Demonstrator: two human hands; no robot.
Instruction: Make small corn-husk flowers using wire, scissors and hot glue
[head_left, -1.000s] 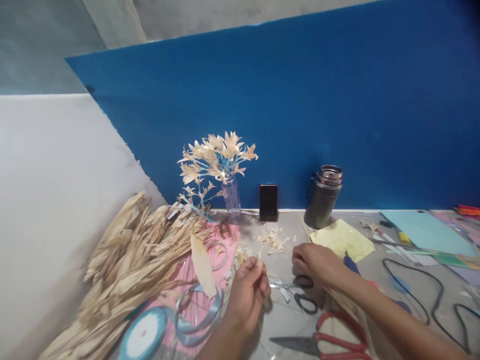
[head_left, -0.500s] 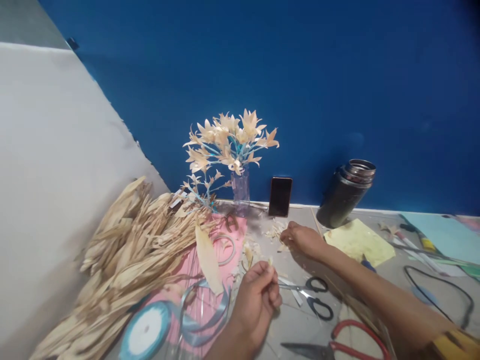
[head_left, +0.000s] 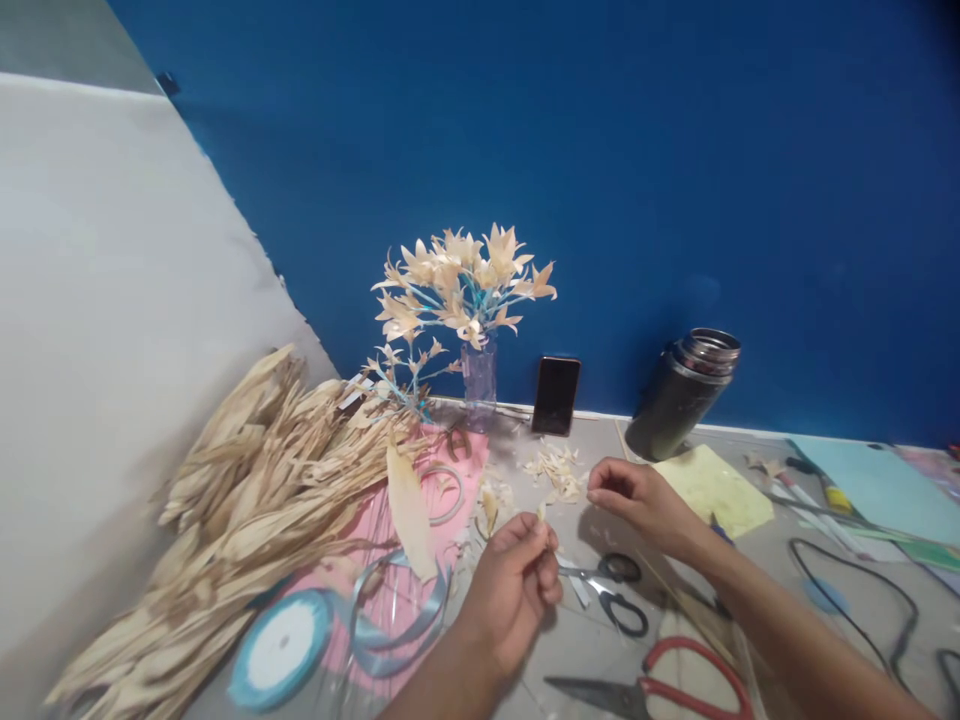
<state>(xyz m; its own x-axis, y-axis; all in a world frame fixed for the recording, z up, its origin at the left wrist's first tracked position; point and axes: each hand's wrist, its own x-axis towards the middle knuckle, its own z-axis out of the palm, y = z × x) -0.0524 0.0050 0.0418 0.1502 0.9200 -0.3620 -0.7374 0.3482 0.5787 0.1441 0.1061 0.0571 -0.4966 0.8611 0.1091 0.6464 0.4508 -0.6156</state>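
Blue wall backs a cluttered tabletop (head_left: 570,640). Left hand (head_left: 514,585) is closed around a small husk petal (head_left: 541,513), pinched upright at the fingertips just above the black scissors (head_left: 611,590). Right hand (head_left: 637,495) hovers half-curled beside the loose petal scraps (head_left: 559,468); whether it holds one is unclear. A light pinch near the base seems best, since the pale, thin, papery petal looks easily creased.

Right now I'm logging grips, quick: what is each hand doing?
Left hand: closed, pinching a small pale petal piece.
Right hand: fingers curled; contents cannot be told.
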